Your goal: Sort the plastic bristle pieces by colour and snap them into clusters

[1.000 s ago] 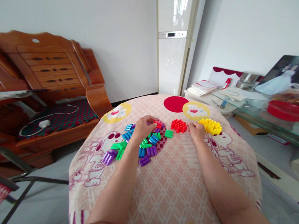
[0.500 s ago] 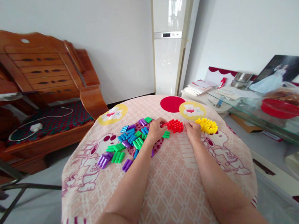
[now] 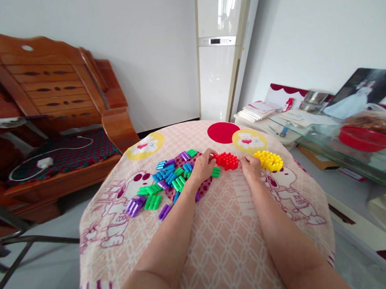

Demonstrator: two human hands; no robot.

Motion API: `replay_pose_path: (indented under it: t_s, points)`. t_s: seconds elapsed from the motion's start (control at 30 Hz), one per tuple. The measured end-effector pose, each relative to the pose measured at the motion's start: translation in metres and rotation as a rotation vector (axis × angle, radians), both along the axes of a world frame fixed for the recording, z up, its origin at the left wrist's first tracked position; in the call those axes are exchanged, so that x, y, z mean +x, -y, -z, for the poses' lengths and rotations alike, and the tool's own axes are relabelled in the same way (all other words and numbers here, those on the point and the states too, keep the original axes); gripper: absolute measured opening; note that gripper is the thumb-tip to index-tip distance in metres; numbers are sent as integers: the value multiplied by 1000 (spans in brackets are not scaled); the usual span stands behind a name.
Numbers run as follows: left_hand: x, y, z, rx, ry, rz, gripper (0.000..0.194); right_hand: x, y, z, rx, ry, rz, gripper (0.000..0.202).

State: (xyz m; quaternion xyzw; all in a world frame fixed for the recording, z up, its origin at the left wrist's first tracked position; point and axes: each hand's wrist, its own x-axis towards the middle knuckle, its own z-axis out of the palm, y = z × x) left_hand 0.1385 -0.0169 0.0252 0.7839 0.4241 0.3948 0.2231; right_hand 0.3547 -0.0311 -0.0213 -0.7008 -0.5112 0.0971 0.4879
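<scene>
A knobbly cluster of red plastic building blocks (image 3: 227,161) lies on the cloth-covered table between my hands. My left hand (image 3: 203,166) pinches its left end, the fingers curled round it. At the opposite end my right hand (image 3: 250,166) is closed, thumb and fingertips against the red blocks. Just beyond the right hand sits a similar cluster of yellow blocks (image 3: 269,160). Left of my left hand spread loose ribbed blocks: green ones (image 3: 152,202), blue ones (image 3: 168,175) and purple ones (image 3: 135,205). My left hand and forearm hide part of this pile.
A patterned pink tablecloth (image 3: 219,239) covers the round table. To the right, a glass shelf (image 3: 325,146) carries a red basin (image 3: 366,138), papers and a framed photo. A wooden bench (image 3: 53,92) stands left, and a tall white air conditioner (image 3: 218,79) behind.
The red cluster and both hands stay close together, with only a very slight shift to the right. My left fingers have closed a little more at the red end. The loose blocks have not moved.
</scene>
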Motion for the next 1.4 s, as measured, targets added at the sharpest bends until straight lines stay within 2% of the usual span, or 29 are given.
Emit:
replay_pose_path:
  t_s: [0.23, 0.37, 0.63, 0.77, 0.83, 0.9, 0.97, 1.1, 1.17, 1.23, 1.3, 1.4]
  points:
    - [5, -1, 4, 63, -86, 23, 18, 0, 1, 0, 0, 1, -3, 34]
    - [10, 0, 7, 115, -138, 0, 21, 0, 2, -1, -11, 13, -1, 35]
    - [22, 4, 17, 86, -144, -18, 20, -1, 1, 0, -16, 17, 3, 35]
    - [23, 4, 20, 79, -116, -51, 25, 0, 1, -1, -32, 15, 8, 35]
    - [19, 3, 17, 86, -86, -74, 28, 0, 1, -2, -37, 12, 13, 34]
    - [10, 1, 8, 94, -50, -114, 29, 0, 1, -2, -35, 5, 14, 34]
    - [-5, -1, -9, 87, 9, -172, 28, 0, 1, -2, -29, -6, 13, 34]
    - [-55, -4, -47, 57, 143, -358, 26, 0, 1, -2, -18, -30, 8, 34]
    - [-83, -7, -58, 49, 181, -463, 27, 0, 1, -2, -26, -43, 3, 34]
    - [-108, -9, -59, 1, 174, -551, 27, 0, 1, -1, -32, -58, -2, 34]
    - [-124, -11, -54, -63, 130, -623, 25, 1, 0, 0, -24, -74, -2, 35]
    - [-135, -12, -43, -121, 71, -680, 21, 2, 0, 2, -5, -90, 19, 36]
